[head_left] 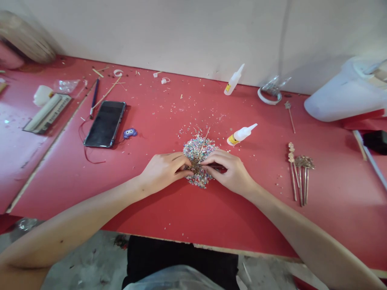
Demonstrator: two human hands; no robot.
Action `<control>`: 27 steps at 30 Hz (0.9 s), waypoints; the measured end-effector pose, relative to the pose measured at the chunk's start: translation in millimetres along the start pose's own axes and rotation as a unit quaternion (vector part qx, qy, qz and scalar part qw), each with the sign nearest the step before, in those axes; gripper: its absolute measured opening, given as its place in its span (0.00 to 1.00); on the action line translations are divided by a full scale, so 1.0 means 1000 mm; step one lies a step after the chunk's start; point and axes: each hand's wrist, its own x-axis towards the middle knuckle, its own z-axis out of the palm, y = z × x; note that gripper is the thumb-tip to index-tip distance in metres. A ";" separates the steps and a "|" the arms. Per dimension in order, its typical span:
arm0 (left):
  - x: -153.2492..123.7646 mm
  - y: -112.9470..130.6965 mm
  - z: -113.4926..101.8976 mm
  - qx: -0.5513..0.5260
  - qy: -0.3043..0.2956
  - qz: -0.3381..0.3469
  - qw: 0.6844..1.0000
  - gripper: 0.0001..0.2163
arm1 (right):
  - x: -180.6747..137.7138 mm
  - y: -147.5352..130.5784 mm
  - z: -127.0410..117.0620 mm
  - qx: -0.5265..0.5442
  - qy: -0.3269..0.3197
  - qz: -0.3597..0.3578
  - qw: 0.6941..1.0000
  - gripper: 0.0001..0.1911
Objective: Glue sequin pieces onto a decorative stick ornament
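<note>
- Pinching together over the middle of the red tabletop [151, 201], the left hand [165, 169] and right hand [229, 171] both close their fingertips on a small brown piece [196, 166].
- That piece sits low on a pile of multicoloured chips [198, 149], where a thin stick [205, 139] slants up.
- A glue bottle [241, 135] lies just beyond the right hand; a second glue bottle [233, 80] lies near the wall.
- Decorated sticks [299, 177] lie well off right, a phone [105, 123] left.
</note>
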 end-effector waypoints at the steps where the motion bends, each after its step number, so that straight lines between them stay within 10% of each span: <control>1: 0.000 0.000 0.000 0.000 0.000 0.001 1.000 0.14 | 0.000 0.000 0.000 0.000 0.000 -0.001 1.000 0.03; 27: 0.000 -0.001 0.001 -0.011 0.003 -0.003 1.000 0.10 | 0.000 0.000 0.000 -0.002 -0.005 -0.001 1.000 0.02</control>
